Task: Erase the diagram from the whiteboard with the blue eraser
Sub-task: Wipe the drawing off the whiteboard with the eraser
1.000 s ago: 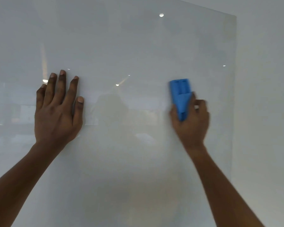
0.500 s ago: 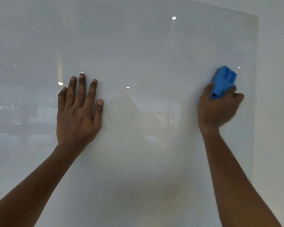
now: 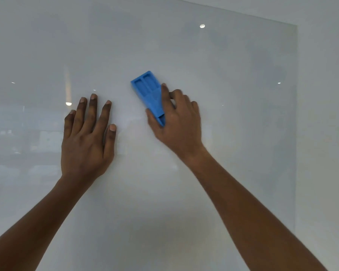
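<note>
The right hand (image 3: 176, 122) is clamped on the blue eraser (image 3: 150, 92), thumb along its left edge and fingers wrapped over its right side, pressing it against the whiteboard (image 3: 233, 124) near the middle of the view. The eraser's long axis runs on a slant, its free upper end pointing up and to the left, its lower end buried in the palm; two rectangular recesses on its back face the camera. The hand is slightly blurred. Just to the left, apart from the eraser, the left hand (image 3: 86, 141) lies flat on the board with fingers spread and extended upward, holding nothing. The glossy board carries only faint smudges and reflected spots of light (image 3: 202, 26); no drawn lines can be made out. Its right edge meets a plain wall (image 3: 323, 114).
</note>
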Available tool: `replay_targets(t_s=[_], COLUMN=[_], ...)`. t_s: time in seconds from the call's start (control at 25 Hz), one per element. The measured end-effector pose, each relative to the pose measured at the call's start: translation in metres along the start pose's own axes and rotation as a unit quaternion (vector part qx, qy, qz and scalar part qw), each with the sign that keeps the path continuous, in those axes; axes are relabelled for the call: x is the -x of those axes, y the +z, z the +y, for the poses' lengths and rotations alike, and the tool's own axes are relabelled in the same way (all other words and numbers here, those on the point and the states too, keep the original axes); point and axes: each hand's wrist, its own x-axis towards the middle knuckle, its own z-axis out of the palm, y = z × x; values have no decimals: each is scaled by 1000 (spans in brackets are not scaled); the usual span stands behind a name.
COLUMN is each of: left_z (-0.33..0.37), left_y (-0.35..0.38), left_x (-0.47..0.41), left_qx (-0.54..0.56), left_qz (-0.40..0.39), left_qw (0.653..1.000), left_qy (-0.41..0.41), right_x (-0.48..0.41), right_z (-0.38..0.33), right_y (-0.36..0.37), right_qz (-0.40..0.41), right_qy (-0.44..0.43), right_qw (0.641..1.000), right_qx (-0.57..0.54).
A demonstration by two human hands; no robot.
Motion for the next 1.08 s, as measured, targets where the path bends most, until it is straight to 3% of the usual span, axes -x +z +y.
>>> replay_targets(t_s=[0.08,0.16,0.32,0.56,0.72,0.92,1.0,1.08], left_z=[0,0,3,4,6,1,0,0], left_y=[0,1,2,1,2,0,0,0], left_x=[0,0,1,1,1,1,1,1], left_qx=[-2,-6,-13,-22,-24,-13,-5,-4], left_qz=[3,2,0,-4,5,2,3,8], left_qw=[1000,1000,1000,1000,1000,1000,1000,1000], left_qy=[2,2,-3,-7,-4,-1,-1,1], right_x=[1,7,20,-9,-47,-59,-40,-22], right_z=[43,99,188,178,113,-29,-50,-40], right_y=[-8,-22,-49,-33,-14,13,13,6], right_qz=[28,34,55,98,53,-15,-36,-42], right_qy=[42,143,386,493,428,162,61,22], right_qw=[998,988,919,863,901,986,997,999], right_qx=[26,51,53,45,50,-31,-31,-12])
